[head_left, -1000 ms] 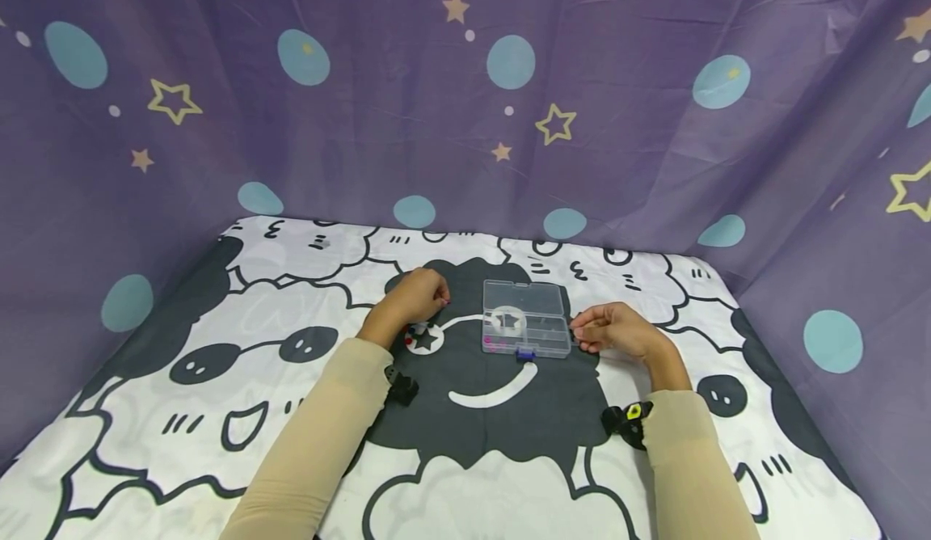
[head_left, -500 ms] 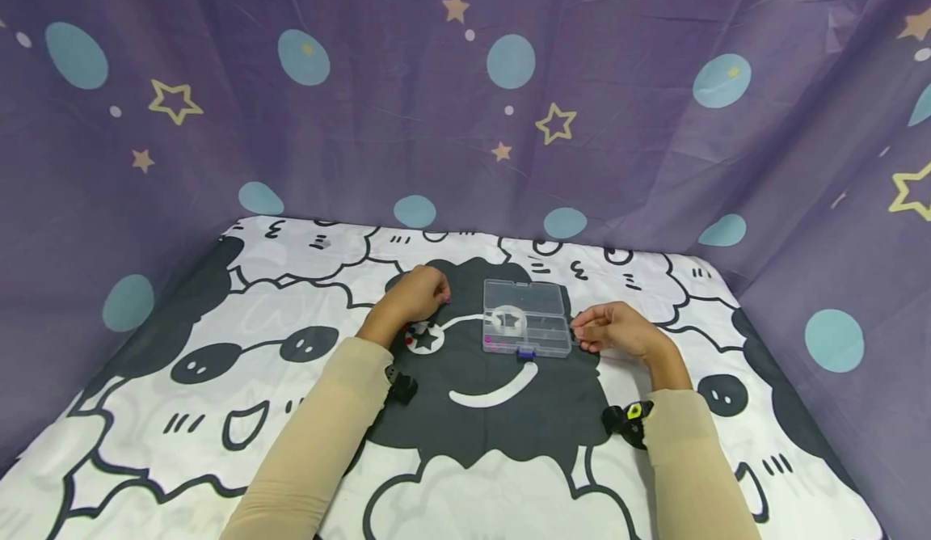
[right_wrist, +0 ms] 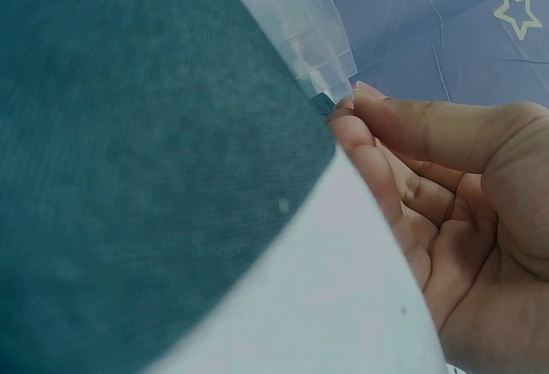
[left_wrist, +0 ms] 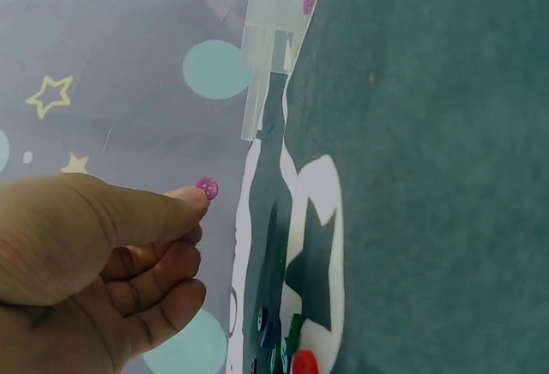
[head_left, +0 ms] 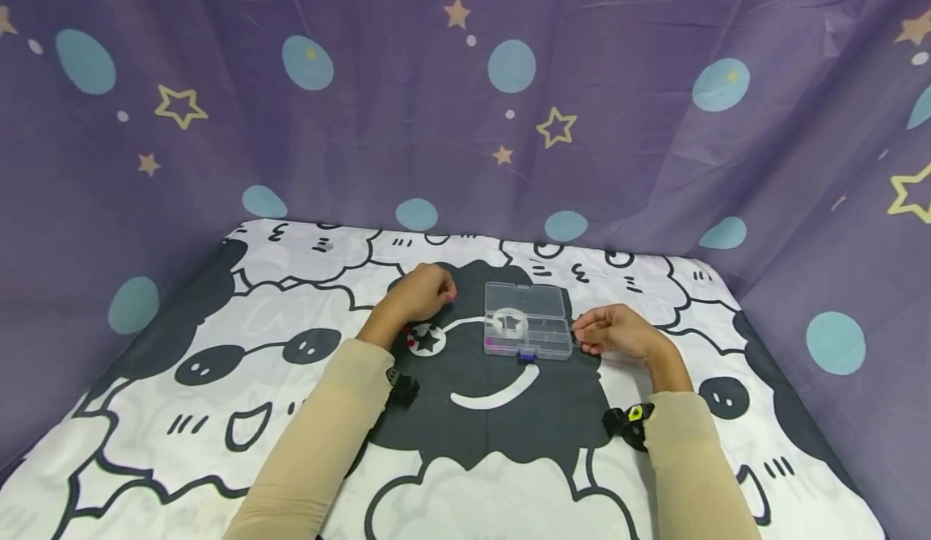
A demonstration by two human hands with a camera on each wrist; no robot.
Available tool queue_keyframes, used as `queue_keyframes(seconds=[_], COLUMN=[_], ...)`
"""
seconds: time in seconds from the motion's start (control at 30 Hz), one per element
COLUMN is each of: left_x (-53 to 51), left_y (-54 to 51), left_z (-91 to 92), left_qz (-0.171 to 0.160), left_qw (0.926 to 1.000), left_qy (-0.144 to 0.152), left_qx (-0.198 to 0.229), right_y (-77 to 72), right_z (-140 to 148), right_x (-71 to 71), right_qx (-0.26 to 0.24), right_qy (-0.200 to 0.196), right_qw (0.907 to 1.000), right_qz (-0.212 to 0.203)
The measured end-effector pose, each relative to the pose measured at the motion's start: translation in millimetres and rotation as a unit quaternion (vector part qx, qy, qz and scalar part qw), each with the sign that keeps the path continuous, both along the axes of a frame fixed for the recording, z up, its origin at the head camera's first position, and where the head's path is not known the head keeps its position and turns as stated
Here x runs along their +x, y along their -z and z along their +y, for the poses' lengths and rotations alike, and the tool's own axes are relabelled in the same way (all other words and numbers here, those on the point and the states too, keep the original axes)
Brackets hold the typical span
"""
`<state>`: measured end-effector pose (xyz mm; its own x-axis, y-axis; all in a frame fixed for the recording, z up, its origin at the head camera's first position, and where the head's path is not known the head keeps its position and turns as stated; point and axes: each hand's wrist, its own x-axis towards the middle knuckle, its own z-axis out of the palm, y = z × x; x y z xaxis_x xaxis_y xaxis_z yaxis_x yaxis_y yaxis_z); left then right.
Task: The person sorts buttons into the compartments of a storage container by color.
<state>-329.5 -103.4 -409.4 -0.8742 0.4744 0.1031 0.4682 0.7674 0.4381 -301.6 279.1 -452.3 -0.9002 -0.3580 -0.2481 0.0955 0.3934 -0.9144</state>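
My left hand (head_left: pixel 422 293) pinches a small magenta button (left_wrist: pixel 207 188) between thumb and forefinger, left of the box and raised off the cloth. A clear plastic compartment box (head_left: pixel 549 301) lies with its lid laid back, and a blue latch (head_left: pixel 527 357) shows on its front. Pink buttons (head_left: pixel 490 342) sit in its front left compartment. At the box's right edge, my right hand (head_left: pixel 618 330) pinches the box's corner between thumb and forefinger. Several loose buttons, among them a red button (left_wrist: pixel 304 362), lie beside my left wrist, partly hidden by the arm in the head view.
A black and white cartoon-print cloth (head_left: pixel 487 435) covers the table. Purple curtains (head_left: pixel 407 120) with stars and blue ovals hang behind and at both sides. Black wrist cameras are strapped near both sleeve cuffs.
My left hand has shifted slightly right toward the box, and the magenta button shows more clearly at the fingertips. My right hand and the box stay where they were.
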Motion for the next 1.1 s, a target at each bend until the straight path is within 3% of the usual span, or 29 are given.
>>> queue_keyframes(seconds=[0.2,0.57,1.1], left_x=[2.7,8.3,28.1], left_y=[-4.8,-10.2,-15.4], left_z=[4.1,18.4,47.9], left_qz=[-0.002,0.007,0.022], left_qw=[0.9999,0.9976,0.9883], left_qy=[0.014,0.069,0.148], left_qx=[0.006,0.008,-0.028], right_y=[0.3,0.1,0.6], right_z=[-0.1,0.5,1.3], right_x=[-0.5,-0.4,0.0], right_qx=[-0.001,-0.012,-0.015], right_qy=[0.005,-0.007,-0.010], right_qw=[1.0000,0.9999,0.9998], right_qz=[-0.001,0.002,0.003])
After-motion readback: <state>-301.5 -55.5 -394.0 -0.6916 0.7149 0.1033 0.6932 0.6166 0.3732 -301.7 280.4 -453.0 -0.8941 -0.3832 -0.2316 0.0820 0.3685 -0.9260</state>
